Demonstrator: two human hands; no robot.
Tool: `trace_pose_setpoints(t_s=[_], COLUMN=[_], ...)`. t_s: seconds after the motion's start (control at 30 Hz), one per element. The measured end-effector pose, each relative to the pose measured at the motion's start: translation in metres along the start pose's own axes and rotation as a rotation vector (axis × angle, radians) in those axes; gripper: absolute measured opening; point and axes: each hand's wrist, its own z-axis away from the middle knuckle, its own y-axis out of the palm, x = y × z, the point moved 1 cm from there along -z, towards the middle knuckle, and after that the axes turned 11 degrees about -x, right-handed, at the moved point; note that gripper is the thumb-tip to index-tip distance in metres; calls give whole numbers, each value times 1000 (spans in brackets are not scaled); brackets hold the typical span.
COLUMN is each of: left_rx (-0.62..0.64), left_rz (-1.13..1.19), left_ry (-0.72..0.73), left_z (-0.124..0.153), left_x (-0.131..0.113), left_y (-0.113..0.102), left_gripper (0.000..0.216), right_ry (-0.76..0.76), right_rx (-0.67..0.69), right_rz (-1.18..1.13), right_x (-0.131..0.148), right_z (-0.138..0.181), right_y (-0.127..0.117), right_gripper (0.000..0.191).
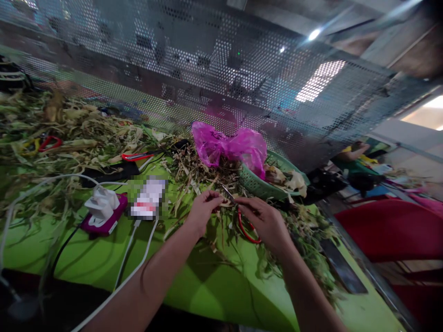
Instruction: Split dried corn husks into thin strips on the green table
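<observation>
one head-worn camera, near the green table (204,279), looks forward and down, aslant, toward a perforated screen (187,55).

green tabletop (97,253), dried plant stalks (100,131) strewn across, phone (148,198), magenta power block (120,208), green basket (258,185)

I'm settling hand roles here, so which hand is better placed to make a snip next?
Likely the right hand: it holds the red-handled scissors, while the left hand is close beside them, near dried plant stems.
</observation>
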Motion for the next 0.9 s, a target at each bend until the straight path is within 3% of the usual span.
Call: trace_pose_setpoints(t_s=[0.1, 0.27, 0.53, 0.67, 0.9], left_rx=[16, 32, 127, 209, 644], left_rz=[-21, -7, -136, -408, -1098], left_ry=[14, -8, -32, 165, 538], left_z=[-1, -2, 3, 1, 23], left_x=[0, -2, -6, -13, -48], left_y=[0, -2, 1, -1, -8], left_gripper=[26, 27, 20, 14, 24], right_ry=[22, 108, 19, 56, 87], right_rx=[-88, -175, -258, -362, -479], right_rz=[-179, -290, -221, -207, -245], right_x=[9, 8, 1, -11, -21], right_z=[-6, -7, 1, 2, -1], right_y=[21, 45, 38, 28, 11], right_gripper=[23, 19, 7, 6, 2])
